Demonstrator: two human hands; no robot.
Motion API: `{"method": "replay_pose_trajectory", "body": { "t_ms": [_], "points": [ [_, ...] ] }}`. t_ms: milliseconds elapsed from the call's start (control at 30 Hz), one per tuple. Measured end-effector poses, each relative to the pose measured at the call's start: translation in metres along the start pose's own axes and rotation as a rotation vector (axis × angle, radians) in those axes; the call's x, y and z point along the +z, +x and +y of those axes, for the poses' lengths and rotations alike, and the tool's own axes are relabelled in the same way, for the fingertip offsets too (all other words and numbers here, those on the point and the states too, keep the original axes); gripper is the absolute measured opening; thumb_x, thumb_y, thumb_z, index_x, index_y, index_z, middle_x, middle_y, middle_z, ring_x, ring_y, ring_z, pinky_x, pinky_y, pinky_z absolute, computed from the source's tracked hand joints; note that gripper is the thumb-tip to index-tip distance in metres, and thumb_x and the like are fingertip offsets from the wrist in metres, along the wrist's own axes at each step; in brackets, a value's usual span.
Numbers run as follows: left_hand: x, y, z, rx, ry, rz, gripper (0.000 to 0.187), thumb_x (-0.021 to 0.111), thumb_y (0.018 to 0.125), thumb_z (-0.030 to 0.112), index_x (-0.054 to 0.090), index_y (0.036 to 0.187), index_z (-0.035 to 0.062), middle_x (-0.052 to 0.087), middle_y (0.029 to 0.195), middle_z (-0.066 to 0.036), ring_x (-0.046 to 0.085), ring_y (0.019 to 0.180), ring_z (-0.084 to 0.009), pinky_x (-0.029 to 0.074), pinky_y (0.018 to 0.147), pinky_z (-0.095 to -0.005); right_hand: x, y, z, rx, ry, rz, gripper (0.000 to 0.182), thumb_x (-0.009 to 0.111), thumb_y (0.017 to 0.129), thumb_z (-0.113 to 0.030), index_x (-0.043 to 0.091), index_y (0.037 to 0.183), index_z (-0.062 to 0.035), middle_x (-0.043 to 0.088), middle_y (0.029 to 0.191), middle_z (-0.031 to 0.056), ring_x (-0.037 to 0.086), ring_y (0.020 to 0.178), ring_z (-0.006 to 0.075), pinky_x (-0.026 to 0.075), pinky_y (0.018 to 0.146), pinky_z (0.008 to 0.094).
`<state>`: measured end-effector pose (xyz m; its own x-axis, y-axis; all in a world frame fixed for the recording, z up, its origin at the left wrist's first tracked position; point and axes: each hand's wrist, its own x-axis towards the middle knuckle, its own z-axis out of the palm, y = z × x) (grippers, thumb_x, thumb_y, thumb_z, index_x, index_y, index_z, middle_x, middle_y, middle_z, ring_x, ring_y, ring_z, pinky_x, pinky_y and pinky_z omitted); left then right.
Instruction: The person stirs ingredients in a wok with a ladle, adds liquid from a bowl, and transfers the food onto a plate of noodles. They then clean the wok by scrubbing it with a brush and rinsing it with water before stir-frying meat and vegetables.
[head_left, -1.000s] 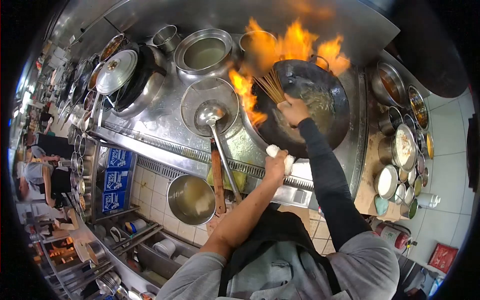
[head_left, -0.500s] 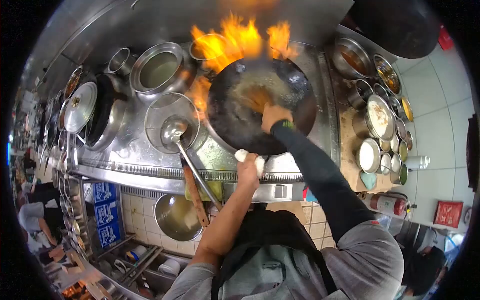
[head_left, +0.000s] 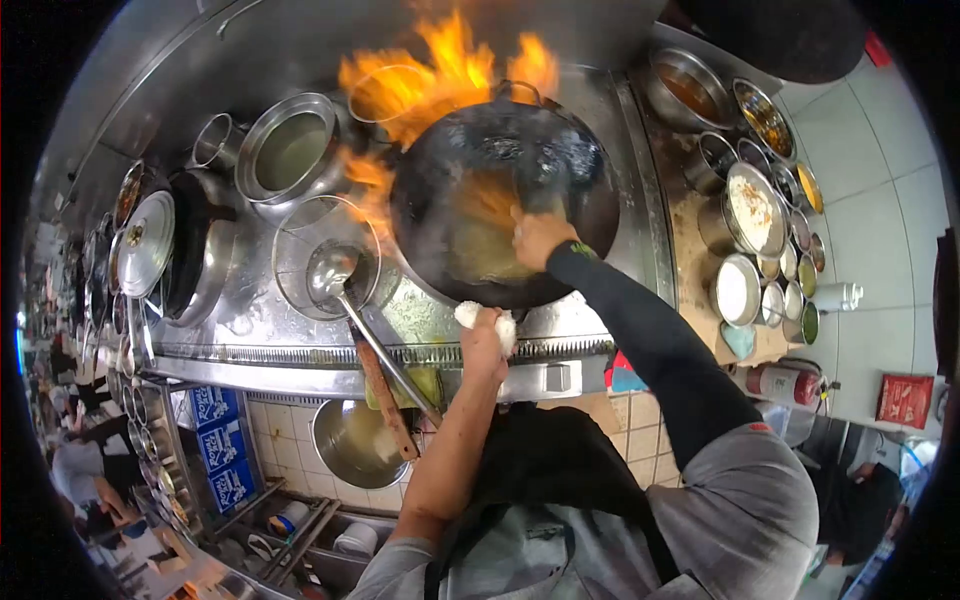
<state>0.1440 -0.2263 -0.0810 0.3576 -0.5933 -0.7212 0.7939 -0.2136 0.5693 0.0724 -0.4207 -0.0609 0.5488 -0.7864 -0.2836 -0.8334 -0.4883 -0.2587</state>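
A large black wok [head_left: 428, 190] sits over the burner with cloudy liquid and steam inside. My right hand [head_left: 545, 238] is closed around a brownish wok brush [head_left: 487, 198], its bristles blurred against the wok's inner surface. A dark sleeve covers that arm. At the wok's near edge, my left hand [head_left: 486, 345] grips a folded white cloth [head_left: 468, 315]; the wok's handle there is hidden. To the left, a metal ladle [head_left: 334, 272] rests in a round wire strainer [head_left: 285, 250], the ladle's long handle and the strainer's wooden handle [head_left: 375, 375] pointing toward me.
Tall flames [head_left: 440, 75] rise behind and left of the wok. A metal pot of liquid [head_left: 245, 165] and a lidded pot [head_left: 147, 245] stand left. Bowls of ingredients [head_left: 758, 210] crowd the right counter. Below the stove edge is a large metal basin [head_left: 325, 440]. People are at far left.
The brush and my right hand have shifted within the wok. The wok is tilted differently, its far handle now showing. The whole view has shifted slightly.
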Motion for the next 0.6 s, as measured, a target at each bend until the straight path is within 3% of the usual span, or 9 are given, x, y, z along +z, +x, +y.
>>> {"method": "replay_pose_trajectory", "body": {
  "t_ms": [100,200,233,267,333,400,467,533,600],
  "points": [
    [-0.003,0.001,0.0,0.025,0.018,-0.033,0.01,0.058,0.087,0.017,0.056,0.089,0.008,0.057,0.07,-0.005,0.054,0.05,-0.0164,0.041,0.036,-0.0314,-0.031,-0.073,0.017,-0.072,-0.085,-0.233,0.062,0.062,0.078,-0.02,0.045,0.135,-0.0022,0.068,0.09,0.0266,0.067,0.093,0.0409,0.052,0.083,0.05],
    [0.002,-0.005,0.006,-0.003,0.006,-0.008,0.01,0.058,0.087,0.017,0.056,0.089,0.0079,0.056,0.069,-0.005,0.053,0.049,-0.0162,0.041,0.036,-0.0311,-0.037,-0.03,0.037,0.115,-0.279,-0.093,0.037,0.063,0.079,-0.021,0.067,0.112,-0.0037,0.069,0.092,0.0265,0.068,0.092,0.0389,0.054,0.079,0.0475],
    [-0.007,0.001,-0.001,0.015,0.105,-0.045,0.034,0.056,0.091,0.031,0.057,0.108,0.001,0.06,0.084,-0.01,0.059,0.061,-0.0188,0.046,0.044,-0.0304,-0.042,-0.006,0.035,0.129,-0.295,-0.054,0.033,0.062,0.08,-0.021,0.069,0.107,-0.0045,0.069,0.092,0.0248,0.069,0.091,0.0379,0.055,0.078,0.0467],
    [-0.011,0.002,-0.001,0.017,0.113,-0.037,0.034,0.056,0.091,0.031,0.057,0.108,0.001,0.06,0.084,-0.01,0.059,0.061,-0.0188,0.046,0.044,-0.0304,-0.06,0.016,0.018,0.007,-0.215,-0.052,0.033,0.061,0.08,-0.02,0.069,0.109,-0.0054,0.071,0.093,0.0212,0.07,0.088,0.036,0.055,0.076,0.0462],
    [-0.009,0.004,-0.001,0.015,0.101,-0.04,0.036,0.055,0.092,0.032,0.056,0.11,0.0001,0.059,0.08,-0.01,0.058,0.06,-0.0186,0.045,0.043,-0.0301,-0.035,0.061,-0.014,0.027,-0.167,-0.086,0.031,0.061,0.081,-0.019,0.065,0.107,-0.0044,0.07,0.089,0.0218,0.07,0.085,0.0359,0.055,0.074,0.0468],
    [-0.01,0.0,-0.001,0.025,0.117,-0.04,0.037,0.054,0.093,0.031,0.056,0.11,-0.0015,0.059,0.077,-0.01,0.058,0.058,-0.0183,0.044,0.042,-0.0303,0.017,0.04,-0.027,0.07,-0.087,0.246,0.035,0.06,0.081,-0.018,0.059,0.113,-0.0035,0.07,0.086,0.0225,0.069,0.084,0.0379,0.054,0.072,0.0484],
    [-0.004,0.002,0.001,0.023,0.045,-0.012,0.015,0.058,0.087,0.02,0.056,0.088,0.005,0.056,0.066,-0.006,0.052,0.046,-0.0169,0.042,0.036,-0.0304,0.008,-0.024,-0.022,-0.074,-0.011,0.05,0.044,0.059,0.082,-0.019,0.053,0.123,-0.0046,0.07,0.083,0.0207,0.069,0.084,0.0388,0.054,0.072,0.0493],
    [-0.003,0.0,0.002,0.009,0.022,-0.011,0.017,0.059,0.087,0.021,0.056,0.087,0.0044,0.055,0.064,-0.006,0.051,0.045,-0.0171,0.041,0.036,-0.0307,-0.032,-0.079,-0.013,-0.043,-0.073,-0.238,0.052,0.06,0.08,-0.018,0.053,0.129,-0.001,0.067,0.097,0.0262,0.068,0.092,0.0378,0.053,0.08,0.0487],
    [0.001,-0.002,0.006,-0.008,0.037,-0.001,0.017,0.059,0.087,0.021,0.056,0.086,0.0051,0.055,0.063,-0.006,0.052,0.045,-0.0171,0.04,0.036,-0.0309,-0.049,-0.087,0.027,-0.039,-0.162,-0.276,0.051,0.061,0.079,-0.018,0.055,0.127,-0.0019,0.067,0.099,0.0278,0.068,0.092,0.0367,0.053,0.081,0.0473]
  ]
}}
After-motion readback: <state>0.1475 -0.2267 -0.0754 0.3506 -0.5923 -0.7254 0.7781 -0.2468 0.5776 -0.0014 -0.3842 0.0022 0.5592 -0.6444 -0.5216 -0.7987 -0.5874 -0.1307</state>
